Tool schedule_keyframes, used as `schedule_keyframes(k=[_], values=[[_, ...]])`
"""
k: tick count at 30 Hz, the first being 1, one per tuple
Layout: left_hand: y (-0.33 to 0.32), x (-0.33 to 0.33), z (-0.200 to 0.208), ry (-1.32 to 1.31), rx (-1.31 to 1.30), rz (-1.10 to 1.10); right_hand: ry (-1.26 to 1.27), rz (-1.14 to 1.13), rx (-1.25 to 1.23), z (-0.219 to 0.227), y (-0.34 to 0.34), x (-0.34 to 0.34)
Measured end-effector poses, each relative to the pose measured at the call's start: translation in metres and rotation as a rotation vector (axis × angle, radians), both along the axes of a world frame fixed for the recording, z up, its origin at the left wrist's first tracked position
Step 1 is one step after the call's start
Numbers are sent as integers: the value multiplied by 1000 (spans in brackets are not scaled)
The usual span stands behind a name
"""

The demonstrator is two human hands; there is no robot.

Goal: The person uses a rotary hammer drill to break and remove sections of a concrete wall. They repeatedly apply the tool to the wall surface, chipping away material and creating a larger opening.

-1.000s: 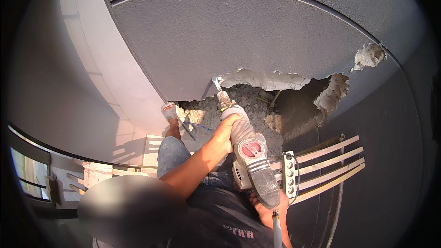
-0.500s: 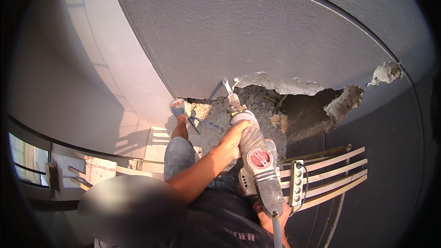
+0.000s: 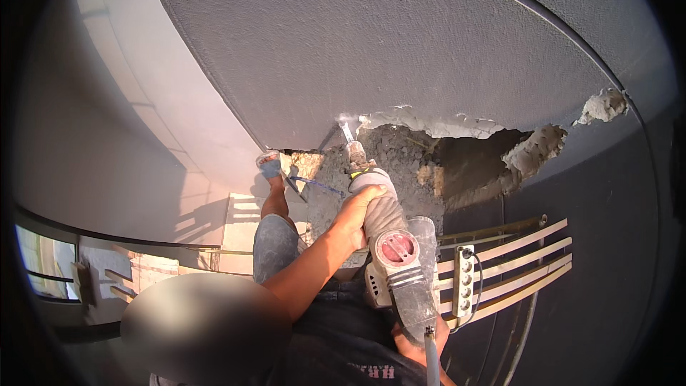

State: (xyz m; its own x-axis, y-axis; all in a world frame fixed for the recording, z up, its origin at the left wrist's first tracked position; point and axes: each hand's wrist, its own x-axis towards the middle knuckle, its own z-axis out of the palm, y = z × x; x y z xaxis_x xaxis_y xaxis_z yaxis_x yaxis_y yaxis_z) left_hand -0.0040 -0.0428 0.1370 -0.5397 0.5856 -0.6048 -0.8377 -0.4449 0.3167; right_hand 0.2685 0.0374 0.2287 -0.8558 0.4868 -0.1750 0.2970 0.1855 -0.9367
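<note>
A dusty demolition hammer (image 3: 409, 271) with a round red cap on its side slants up and away from my body. Around its front barrel my left hand (image 3: 362, 214) is wrapped. My right hand (image 3: 412, 349) grips the rear end beside the grey power cable (image 3: 431, 361); some of its fingers are hidden behind the tool. The flat chisel (image 3: 348, 131) meets the grey plastered wall (image 3: 343, 50) just left of the broken pale edge (image 3: 421, 123). White dust shows at its tip.
Grey rubble (image 3: 329, 179) lies below the broken edge, beside a dark hollow (image 3: 475, 161). A white power strip (image 3: 464, 282) rests on wooden slats (image 3: 511, 279) to the right. My foot (image 3: 269, 163) stands near the pale wall (image 3: 143, 121) on the left.
The chisel has come against the wall's surface, and dust now rises at its tip. The hammer has shifted slightly left with both hands still on it.
</note>
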Motion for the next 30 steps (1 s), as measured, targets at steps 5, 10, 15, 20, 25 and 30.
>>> schedule_keyframes(k=[5, 10, 15, 20, 25, 30], values=[[-4, -4, 14, -9, -50, 8, 38, 55, -10, 6, 3, -7], [-6, -7, 10, -25, -11, -14, 32, 110, 52, 3, 5, -4], [-6, -6, 17, -11, -54, 3, 6, 105, 44, 20, 2, -16], [-5, -9, 8, -9, -22, -11, 16, 69, 46, 21, 0, -17], [-8, -17, 8, 26, -19, 5, 44, 143, 24, 9, 4, -18], [-9, -14, 13, 18, -73, 12, -15, 131, 46, 19, 2, -23]])
